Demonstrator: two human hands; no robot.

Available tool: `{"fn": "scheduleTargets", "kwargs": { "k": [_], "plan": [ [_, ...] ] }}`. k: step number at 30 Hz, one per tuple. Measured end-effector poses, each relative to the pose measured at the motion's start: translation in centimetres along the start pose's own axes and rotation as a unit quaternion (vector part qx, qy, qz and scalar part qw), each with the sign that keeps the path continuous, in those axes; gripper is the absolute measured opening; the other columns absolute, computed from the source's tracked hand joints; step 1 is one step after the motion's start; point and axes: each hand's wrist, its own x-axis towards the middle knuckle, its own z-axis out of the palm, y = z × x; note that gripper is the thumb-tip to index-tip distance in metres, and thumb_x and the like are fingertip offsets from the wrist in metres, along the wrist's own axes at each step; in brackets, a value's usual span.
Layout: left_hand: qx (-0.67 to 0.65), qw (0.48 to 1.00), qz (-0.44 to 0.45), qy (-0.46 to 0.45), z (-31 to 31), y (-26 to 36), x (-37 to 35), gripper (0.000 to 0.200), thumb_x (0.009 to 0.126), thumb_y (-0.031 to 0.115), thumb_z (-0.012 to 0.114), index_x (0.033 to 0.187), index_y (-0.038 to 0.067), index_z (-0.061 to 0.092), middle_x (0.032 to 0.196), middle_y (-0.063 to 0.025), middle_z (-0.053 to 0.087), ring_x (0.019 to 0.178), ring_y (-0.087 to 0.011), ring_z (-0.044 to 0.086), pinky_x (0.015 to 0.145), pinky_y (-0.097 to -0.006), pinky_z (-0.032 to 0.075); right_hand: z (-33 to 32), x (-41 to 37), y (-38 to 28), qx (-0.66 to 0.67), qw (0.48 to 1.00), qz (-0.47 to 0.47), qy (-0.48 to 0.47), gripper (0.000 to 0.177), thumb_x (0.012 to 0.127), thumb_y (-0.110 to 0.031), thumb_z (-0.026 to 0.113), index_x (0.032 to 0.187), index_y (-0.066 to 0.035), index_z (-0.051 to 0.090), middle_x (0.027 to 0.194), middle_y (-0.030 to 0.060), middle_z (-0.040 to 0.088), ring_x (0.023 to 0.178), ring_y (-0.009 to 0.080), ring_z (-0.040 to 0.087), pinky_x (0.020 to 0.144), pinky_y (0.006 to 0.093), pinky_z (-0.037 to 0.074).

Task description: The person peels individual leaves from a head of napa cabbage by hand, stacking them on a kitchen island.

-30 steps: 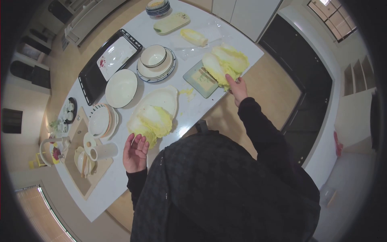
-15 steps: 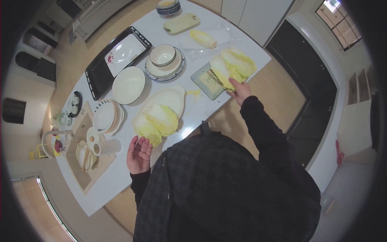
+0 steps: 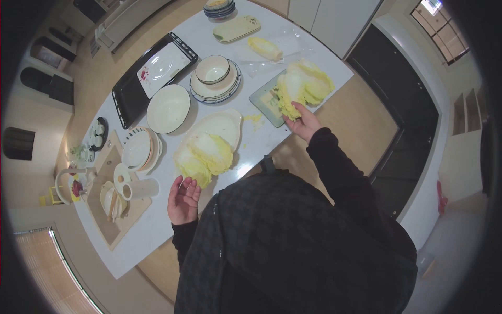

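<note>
Pale yellow napa cabbage leaves lie over a light green cutting board at the table's near right edge. At their lower end, my right hand grips a cabbage leaf, thumb on top and fingers underneath. My left hand is open, palm up with its fingers slightly curled and nothing in it. Its fingertips are right by the frilly edge of more cabbage leaves, which rest on a white oval platter.
Beyond the platter stand a large white bowl, stacked plates with a bowl, and a black baking tray. A small cabbage piece lies on clear plastic farther back. To the left are a sink and a white cup.
My right hand has shifted slightly left and down along the leaf's lower edge, its fingers now more spread beneath it. The left hand stays beside the platter.
</note>
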Motion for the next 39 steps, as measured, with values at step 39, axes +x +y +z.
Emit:
{"fn": "scheduleTargets", "kwargs": {
  "k": [39],
  "plan": [
    [-0.176,0.978,0.01,-0.112,8.9,1.4,3.0,0.051,0.088,0.039,0.069,0.127,0.01,0.056,0.121,-0.0115,0.063,0.113,-0.0286,0.06,0.099,-0.0408,0.048,10.1,-13.9,13.4,-0.594,0.701,-0.05,-0.392,0.069,0.079,-0.028,0.079,0.134,-0.006,0.044,0.126,0.0119,0.056,0.117,0.0247,0.054,0.094,0.0344,0.049]
  ]
}}
